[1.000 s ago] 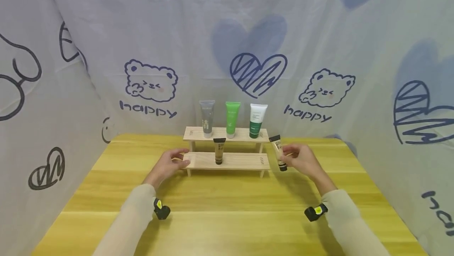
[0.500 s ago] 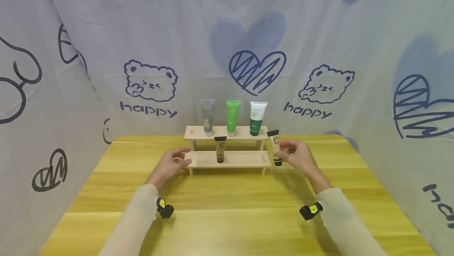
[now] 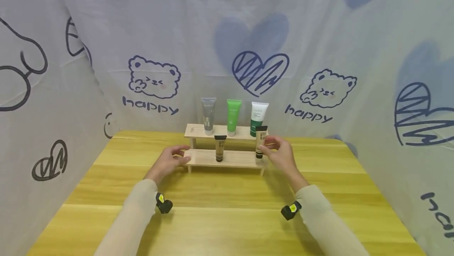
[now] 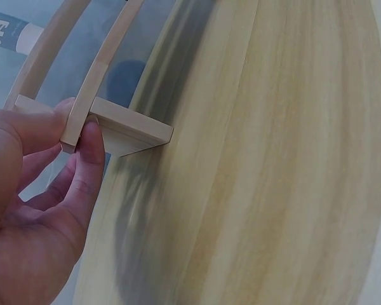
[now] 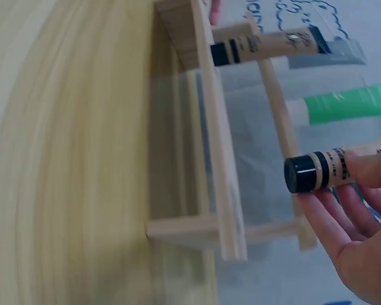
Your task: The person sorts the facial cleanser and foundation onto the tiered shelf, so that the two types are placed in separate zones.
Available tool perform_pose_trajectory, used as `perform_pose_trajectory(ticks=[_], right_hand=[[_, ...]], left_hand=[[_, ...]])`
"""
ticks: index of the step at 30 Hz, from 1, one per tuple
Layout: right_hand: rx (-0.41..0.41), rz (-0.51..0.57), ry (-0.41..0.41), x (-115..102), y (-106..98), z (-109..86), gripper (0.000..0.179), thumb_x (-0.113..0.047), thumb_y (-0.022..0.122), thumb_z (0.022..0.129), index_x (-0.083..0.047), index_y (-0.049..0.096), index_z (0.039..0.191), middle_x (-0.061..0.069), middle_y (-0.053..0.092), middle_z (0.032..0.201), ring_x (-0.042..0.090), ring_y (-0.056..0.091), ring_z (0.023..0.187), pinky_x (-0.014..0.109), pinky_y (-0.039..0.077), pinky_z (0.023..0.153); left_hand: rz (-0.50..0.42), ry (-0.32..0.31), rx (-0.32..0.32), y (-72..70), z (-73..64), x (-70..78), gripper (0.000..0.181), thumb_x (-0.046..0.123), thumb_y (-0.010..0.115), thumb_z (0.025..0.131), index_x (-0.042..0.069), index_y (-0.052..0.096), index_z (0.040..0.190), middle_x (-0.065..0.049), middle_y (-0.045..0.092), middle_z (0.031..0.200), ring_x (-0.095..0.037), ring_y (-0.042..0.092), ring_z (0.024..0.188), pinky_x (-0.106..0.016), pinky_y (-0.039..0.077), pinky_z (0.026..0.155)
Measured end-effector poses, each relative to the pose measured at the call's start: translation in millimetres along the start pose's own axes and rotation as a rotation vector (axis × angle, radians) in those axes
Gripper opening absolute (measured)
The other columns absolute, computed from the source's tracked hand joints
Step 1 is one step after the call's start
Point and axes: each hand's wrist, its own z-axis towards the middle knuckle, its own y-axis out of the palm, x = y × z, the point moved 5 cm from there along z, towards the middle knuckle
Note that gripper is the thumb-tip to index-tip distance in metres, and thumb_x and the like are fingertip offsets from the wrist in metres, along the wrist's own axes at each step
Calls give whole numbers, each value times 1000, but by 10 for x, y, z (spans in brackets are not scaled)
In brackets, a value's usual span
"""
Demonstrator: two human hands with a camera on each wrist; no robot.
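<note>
My right hand [image 3: 281, 155] pinches a beige cosmetic tube [image 3: 261, 141] with a black cap and black top edge. It holds the tube upright, cap down, over the right end of the lower step of a two-tier wooden display stand [image 3: 241, 159]. In the right wrist view, the black cap [image 5: 300, 173] sits apart from the step's edge. My left hand [image 4: 51, 184] pinches the left end of the lower board between thumb and fingers. A similar beige tube [image 3: 220, 149] stands near the middle of that step.
On the upper step stand a grey tube [image 3: 208, 116], a green tube [image 3: 233, 118] and a white-and-green tube [image 3: 258, 116], the last partly behind the held tube. The stand is at the back of a wooden table [image 3: 220, 216], before a printed curtain [image 3: 202, 31].
My right hand has carried the beige tube leftward, from beside the stand to over the lower step, and the tube is now more upright. The left hand keeps its place on the stand.
</note>
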Motion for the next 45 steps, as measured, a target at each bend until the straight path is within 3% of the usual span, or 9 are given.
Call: perform_pose_trajectory(ticks=[8, 15, 26, 35, 45], right_hand=[[64, 101, -8, 22, 288, 36, 28, -3, 77, 89, 4, 69, 115, 23, 73, 113, 28, 71, 97, 14, 55, 76], [97, 121, -29, 46, 459, 12, 27, -1, 79, 86, 4, 69, 111, 23, 74, 109, 23, 71, 90, 16, 57, 78], [94, 151, -51, 35, 569, -77, 26, 4, 78, 85, 6, 69, 110, 26, 75, 106, 35, 73, 95, 30, 63, 83], [79, 154, -76, 94, 625, -130, 30, 3, 79, 85, 4, 69, 113, 23, 75, 105, 33, 73, 95, 27, 63, 82], [72, 124, -127, 116, 619, -136, 31, 0, 78, 88, 3, 66, 116, 23, 74, 110, 35, 73, 99, 37, 63, 87]], left_hand=[[14, 4, 2, 14, 25, -31, 49, 19, 70, 99, 8, 57, 146, -22, 59, 130, -26, 66, 109, -31, 57, 88], [25, 12, 13, 39, 4, -66, 47, 16, 70, 98, 7, 59, 143, -22, 61, 127, -29, 64, 111, -30, 56, 86], [-1, 15, 2, 49, 5, -51, 48, 15, 69, 99, 6, 58, 145, -21, 60, 125, -19, 68, 99, -33, 59, 87], [-3, -12, 1, 22, -17, -36, 51, 18, 69, 100, 8, 55, 148, -22, 55, 134, -25, 67, 109, -35, 59, 92], [-14, 0, 4, 20, 6, -28, 52, 19, 68, 100, 7, 54, 149, -23, 54, 138, -27, 67, 111, -39, 59, 96]])
